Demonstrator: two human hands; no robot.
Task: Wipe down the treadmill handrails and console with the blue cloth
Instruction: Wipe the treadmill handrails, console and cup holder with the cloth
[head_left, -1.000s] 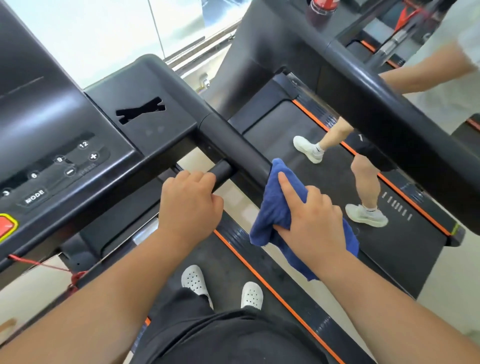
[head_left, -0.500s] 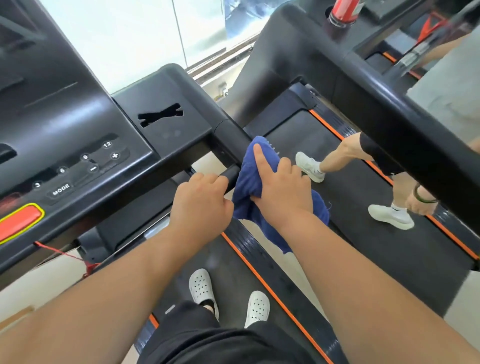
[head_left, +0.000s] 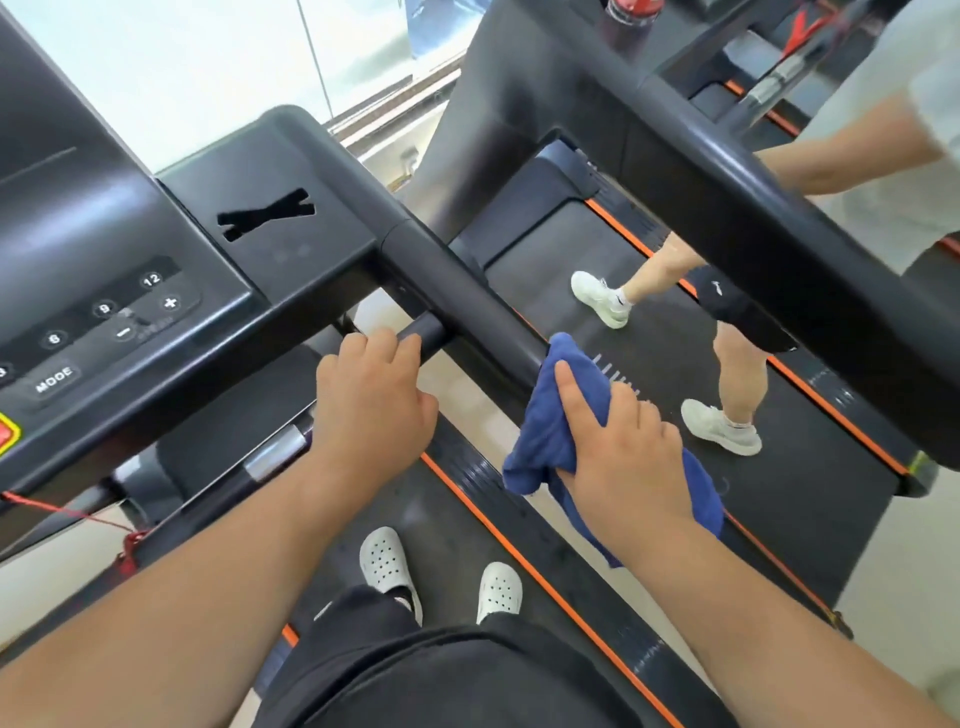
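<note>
- A gym floor of pale tile, with a bright window (head_left: 182, 67) at the far left and two black treadmills side by side; the view looks down over the nearer one.
- The console (head_left: 93, 291) of the near treadmill fills the left, its panel showing round number keys, plus and minus keys and a key marked MODE.
- From the console's right corner the right handrail (head_left: 457, 306) runs down to the right, thick and matt black.
- The right hand (head_left: 631, 452) presses the blue cloth (head_left: 545, 441) around that handrail, fingers spread over the top of the cloth and the index finger pointing up along the rail; the cloth hangs bunched below the palm and behind the wrist.
- The left hand (head_left: 371, 410) is closed over a shorter black grip bar (head_left: 428, 335) that sits just beneath the handrail, knuckles up, empty of any cloth.
- The two hands lie near each other but do not touch.
- Below them, the wearer's feet in white perforated clogs (head_left: 384, 566) stand on the dark belt (head_left: 452, 530), which has an orange edge stripe.
- On the far treadmill (head_left: 779, 467) to the right, another person's legs in white sneakers (head_left: 719, 426) are mid-stride.
- A red-capped bottle (head_left: 631, 10) stands at the top edge.
</note>
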